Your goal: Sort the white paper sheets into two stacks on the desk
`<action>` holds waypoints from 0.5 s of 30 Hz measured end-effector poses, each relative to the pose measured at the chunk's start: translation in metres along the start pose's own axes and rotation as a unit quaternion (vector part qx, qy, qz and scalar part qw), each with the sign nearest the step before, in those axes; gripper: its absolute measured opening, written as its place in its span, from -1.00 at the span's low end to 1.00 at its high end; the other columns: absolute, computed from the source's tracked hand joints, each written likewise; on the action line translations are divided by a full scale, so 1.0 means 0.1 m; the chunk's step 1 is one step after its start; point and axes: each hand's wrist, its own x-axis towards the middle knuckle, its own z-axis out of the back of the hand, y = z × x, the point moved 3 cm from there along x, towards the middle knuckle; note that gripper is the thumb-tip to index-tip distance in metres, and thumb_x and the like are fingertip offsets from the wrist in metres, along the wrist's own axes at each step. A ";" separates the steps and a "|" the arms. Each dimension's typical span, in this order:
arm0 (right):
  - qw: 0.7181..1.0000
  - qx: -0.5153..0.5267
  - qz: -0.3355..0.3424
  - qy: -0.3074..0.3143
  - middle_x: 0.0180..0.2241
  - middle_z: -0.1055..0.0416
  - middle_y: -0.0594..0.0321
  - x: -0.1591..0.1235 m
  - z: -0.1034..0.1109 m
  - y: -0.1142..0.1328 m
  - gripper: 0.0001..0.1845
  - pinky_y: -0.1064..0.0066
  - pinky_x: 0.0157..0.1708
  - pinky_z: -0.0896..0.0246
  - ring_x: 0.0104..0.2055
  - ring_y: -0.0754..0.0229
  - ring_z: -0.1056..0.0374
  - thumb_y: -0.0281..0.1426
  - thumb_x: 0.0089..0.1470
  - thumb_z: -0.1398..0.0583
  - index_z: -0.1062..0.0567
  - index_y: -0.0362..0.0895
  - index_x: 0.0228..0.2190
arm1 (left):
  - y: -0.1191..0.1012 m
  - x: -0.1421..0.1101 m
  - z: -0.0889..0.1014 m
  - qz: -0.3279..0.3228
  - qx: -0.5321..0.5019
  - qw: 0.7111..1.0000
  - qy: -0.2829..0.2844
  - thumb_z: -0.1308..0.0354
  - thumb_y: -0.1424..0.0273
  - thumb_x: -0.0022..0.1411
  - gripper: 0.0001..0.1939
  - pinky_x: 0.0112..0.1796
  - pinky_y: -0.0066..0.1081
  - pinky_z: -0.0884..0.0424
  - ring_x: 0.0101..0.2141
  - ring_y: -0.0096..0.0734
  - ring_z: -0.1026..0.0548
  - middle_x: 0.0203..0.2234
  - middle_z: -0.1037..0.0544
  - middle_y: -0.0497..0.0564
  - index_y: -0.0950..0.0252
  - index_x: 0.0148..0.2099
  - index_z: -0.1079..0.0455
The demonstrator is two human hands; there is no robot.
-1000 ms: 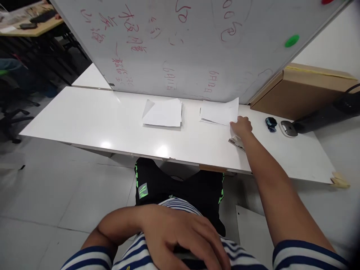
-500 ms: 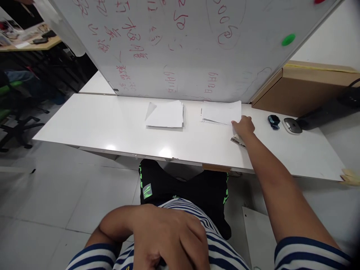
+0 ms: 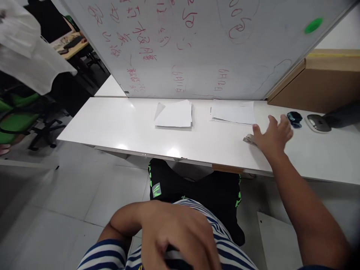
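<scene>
My right hand [image 3: 274, 135] hovers low over the white table [image 3: 118, 123] with its fingers spread, just right of a small metal object [image 3: 249, 140], perhaps a stapler. A flat stack of white paper [image 3: 233, 112] lies just beyond it. A second stack of paper [image 3: 174, 114] with a folded corner lies further left. My left hand [image 3: 177, 236] rests against my striped shirt near my lap, fingers curled over something dark that I cannot make out.
A whiteboard [image 3: 197, 45] with red writing stands along the table's far edge. A cardboard box [image 3: 317, 82] sits at the right, with a blue object [image 3: 294, 118] and a grey mouse [image 3: 317, 122] before it. Green office chairs [image 3: 17, 120] stand at left.
My right hand has left the edge of the right paper stack and pulled back to the right, its fingers opening. The lifted corner of that stack now lies flat. The camera view shifted left.
</scene>
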 end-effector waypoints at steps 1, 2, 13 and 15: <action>1.000 -0.003 0.003 -0.030 0.31 0.12 -0.12 -0.13 0.00 -0.05 -0.34 -0.25 0.21 0.39 0.35 -0.18 0.24 -0.08 0.17 -0.07 -0.17 -0.13 0.21 | -0.07 -0.01 0.12 -0.003 0.021 0.998 -0.051 -0.14 -0.06 0.10 -0.61 -0.26 -0.44 -0.48 -0.31 -0.35 -0.55 -0.30 -0.56 0.04 0.16 -0.35 -0.46; 0.998 -0.005 0.004 -0.060 0.31 0.09 -0.12 -0.25 0.00 -0.10 -0.36 -0.27 0.21 0.44 0.35 -0.19 0.24 -0.09 0.18 -0.06 -0.19 -0.13 0.19 | -0.11 -0.03 0.27 0.017 0.061 0.990 -0.123 -0.10 0.01 0.18 -0.66 -0.17 -0.40 -0.48 -0.21 -0.31 -0.54 -0.21 -0.54 0.07 0.17 -0.25 -0.45; 0.996 0.054 -0.007 -0.066 0.29 0.06 -0.25 -0.62 -0.12 -0.15 -0.44 -0.32 0.16 0.55 0.36 -0.27 0.29 -0.19 0.23 -0.01 -0.23 -0.22 0.16 | 0.42 -0.69 2.39 0.449 0.672 0.520 -0.276 -0.14 0.16 0.23 -0.38 0.18 0.00 -0.09 0.29 0.04 -0.02 0.29 -0.14 0.17 0.23 0.27 -0.13; 0.996 0.061 -0.003 -0.068 0.29 0.07 -0.28 -0.61 -0.12 -0.14 -0.44 -0.32 0.15 0.54 0.36 -0.29 0.31 -0.20 0.22 -0.02 -0.23 -0.22 0.16 | 0.54 -0.75 2.59 0.478 0.683 0.498 -0.239 -0.15 0.15 0.22 -0.33 0.20 -0.01 -0.05 0.32 0.02 0.04 0.32 -0.09 0.13 0.21 0.31 -0.09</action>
